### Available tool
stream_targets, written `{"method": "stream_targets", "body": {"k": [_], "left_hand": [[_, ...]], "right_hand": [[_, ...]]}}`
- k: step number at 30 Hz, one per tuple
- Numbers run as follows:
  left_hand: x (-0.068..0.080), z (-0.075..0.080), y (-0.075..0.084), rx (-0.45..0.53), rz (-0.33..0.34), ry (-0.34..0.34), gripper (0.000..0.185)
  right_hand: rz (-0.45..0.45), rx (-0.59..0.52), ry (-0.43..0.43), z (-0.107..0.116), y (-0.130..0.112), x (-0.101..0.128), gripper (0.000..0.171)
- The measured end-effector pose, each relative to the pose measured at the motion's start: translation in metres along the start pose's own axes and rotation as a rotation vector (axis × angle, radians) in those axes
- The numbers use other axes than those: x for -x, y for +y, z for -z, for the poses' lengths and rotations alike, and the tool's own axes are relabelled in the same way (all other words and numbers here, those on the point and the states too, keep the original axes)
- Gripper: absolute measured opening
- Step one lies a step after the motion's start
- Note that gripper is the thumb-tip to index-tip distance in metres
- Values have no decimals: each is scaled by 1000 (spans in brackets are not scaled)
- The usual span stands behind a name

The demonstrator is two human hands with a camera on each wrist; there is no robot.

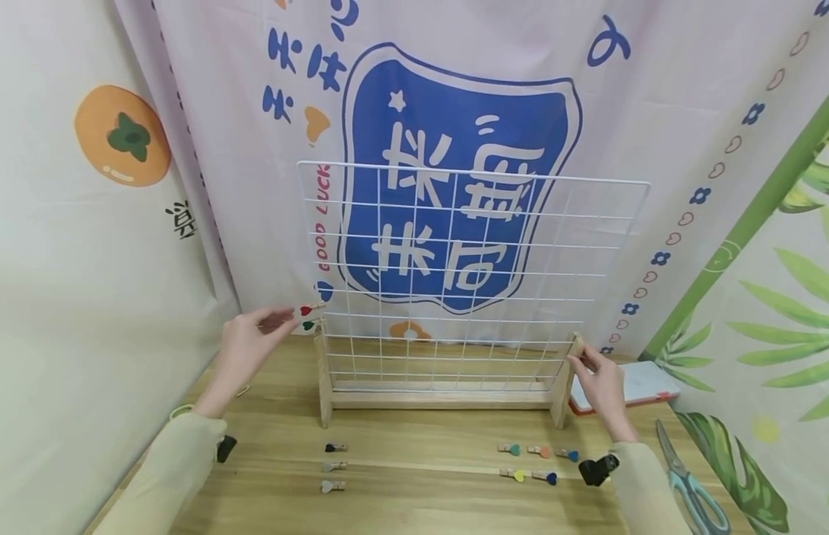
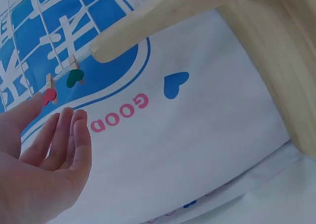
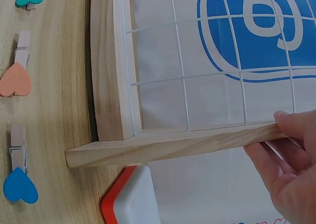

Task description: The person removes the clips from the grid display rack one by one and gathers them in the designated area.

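Observation:
A white wire grid stands upright in a wooden stand. At its left edge are two small wooden clothespins, one with a red heart and one with a green heart. My left hand is beside them, its thumb tip right at the red heart and the other fingers loosely bent apart from the thumb. With thumb and fingers, my right hand pinches the upper end of the stand's right upright.
Several heart clothespins lie on the table before the stand: dark, grey and white ones at left, colored ones at right. A white case with a red edge lies behind my right hand. Scissors lie at the right edge.

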State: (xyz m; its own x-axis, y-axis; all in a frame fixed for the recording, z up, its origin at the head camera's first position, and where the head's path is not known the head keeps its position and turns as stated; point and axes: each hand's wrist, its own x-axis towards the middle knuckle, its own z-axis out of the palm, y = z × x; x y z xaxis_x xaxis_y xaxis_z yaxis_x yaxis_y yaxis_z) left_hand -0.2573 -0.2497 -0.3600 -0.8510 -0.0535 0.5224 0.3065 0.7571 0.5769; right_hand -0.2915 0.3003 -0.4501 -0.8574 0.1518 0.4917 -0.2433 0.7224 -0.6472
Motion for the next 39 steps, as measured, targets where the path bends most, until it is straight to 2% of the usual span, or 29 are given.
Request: {"method": "stream_targets", "body": {"k": [3,9,16,23,31,39], "left_hand": [[-8,-4,1,3,10,-7,32],[-18,-10,2,-14,-21,14,27],[-20,-12,1,-19,-31,22,23],[-21,-16,1,-13,-62,90,20],[-17,-12,-2,5,-64,168,18],[1,-8,-12,89,2,144,23]], "right_hand": [[-3,1,-3,-1,1,0,41],[18,-3,3,-1,2,-1,40],[19,-4,0,-1,2,-1,40],[27,5,13,-2,2,-1,38],[24,13,17,-2,1,-1,38],[23,10,10,-1,0,-1,41]]}}
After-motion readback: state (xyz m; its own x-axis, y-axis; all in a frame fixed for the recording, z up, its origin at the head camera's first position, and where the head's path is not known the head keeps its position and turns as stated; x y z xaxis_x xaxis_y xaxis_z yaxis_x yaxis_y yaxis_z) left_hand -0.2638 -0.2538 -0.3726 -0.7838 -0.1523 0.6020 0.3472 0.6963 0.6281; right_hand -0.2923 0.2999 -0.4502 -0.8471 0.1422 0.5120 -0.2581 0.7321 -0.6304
